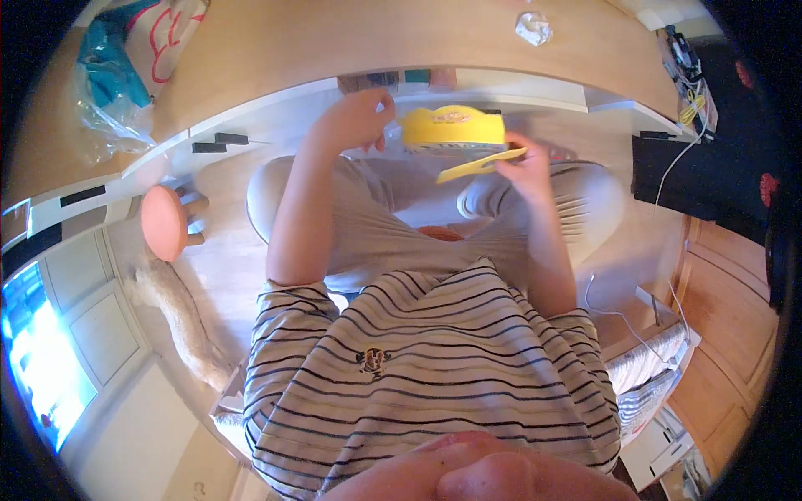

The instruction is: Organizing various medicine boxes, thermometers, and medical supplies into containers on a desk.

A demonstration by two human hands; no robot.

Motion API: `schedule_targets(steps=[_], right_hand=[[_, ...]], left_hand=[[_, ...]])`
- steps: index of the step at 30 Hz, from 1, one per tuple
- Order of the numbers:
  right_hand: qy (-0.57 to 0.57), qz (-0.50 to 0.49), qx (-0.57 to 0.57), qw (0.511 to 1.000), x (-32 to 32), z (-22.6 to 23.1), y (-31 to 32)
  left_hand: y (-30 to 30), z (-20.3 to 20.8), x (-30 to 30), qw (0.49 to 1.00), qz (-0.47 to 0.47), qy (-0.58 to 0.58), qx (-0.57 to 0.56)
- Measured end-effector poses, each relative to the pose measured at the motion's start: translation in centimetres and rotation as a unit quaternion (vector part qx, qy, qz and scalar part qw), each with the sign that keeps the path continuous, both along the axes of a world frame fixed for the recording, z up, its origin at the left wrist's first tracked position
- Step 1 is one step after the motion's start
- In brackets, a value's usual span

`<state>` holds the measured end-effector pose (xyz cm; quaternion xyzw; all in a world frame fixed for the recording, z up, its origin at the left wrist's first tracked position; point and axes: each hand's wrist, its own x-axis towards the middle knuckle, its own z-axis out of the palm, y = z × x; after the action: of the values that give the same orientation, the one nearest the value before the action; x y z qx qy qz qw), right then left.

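Observation:
My right hand (pixel 528 169) grips a bright yellow cardboard box (pixel 455 129) at its right end. A yellow flap or strip (pixel 476 166) juts out below the box, under my right fingers. The box has a wavy upper edge and a paler, bluish lower side, slightly blurred. To the left of the box, my left hand (pixel 357 118) is raised with its fingers curled and thumb and forefinger close together. Whether something small is between those fingertips I cannot make out. Both hands are above my knees, in front of the desk.
The wooden desk (pixel 334 42) curves across the top, bearing a plastic bag (pixel 125 75) and a crumpled white wrapper (pixel 533 27). Small items lie in the drawer (pixel 535 88) beneath it. An orange stool (pixel 164 222) stands left, near a furry animal (pixel 185 326). Cables (pixel 668 167) hang at right.

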<state>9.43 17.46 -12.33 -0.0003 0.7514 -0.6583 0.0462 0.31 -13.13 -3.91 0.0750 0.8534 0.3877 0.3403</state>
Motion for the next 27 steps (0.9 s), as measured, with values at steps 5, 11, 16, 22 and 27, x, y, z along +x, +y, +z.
schedule_targets(steps=[5, 11, 16, 22, 27], right_hand=[[0.028, -0.042, -0.062, 0.997, -0.2, -3.7, -3.9], [-0.024, -0.081, -0.055, 0.995, -0.9, -6.6, -6.8], [0.016, -0.093, 0.058, 0.994, -1.7, -4.5, -9.9], [0.191, -0.062, 0.275, 0.94, -2.2, -3.4, -10.0], [0.242, 0.092, 0.382, 0.887, -1.7, -1.6, -11.1]], left_hand=[[-1.2, 0.4, 0.2, 0.996, 0.038, -0.005, 0.078], [-1.6, 1.2, 0.6, 0.992, 0.072, -0.002, 0.107], [0.4, 1.1, 1.2, 0.995, 0.069, 0.008, 0.076], [1.3, 0.6, 0.7, 0.973, 0.164, 0.009, 0.164], [2.0, -0.7, 1.0, 0.916, 0.249, 0.059, 0.308]])
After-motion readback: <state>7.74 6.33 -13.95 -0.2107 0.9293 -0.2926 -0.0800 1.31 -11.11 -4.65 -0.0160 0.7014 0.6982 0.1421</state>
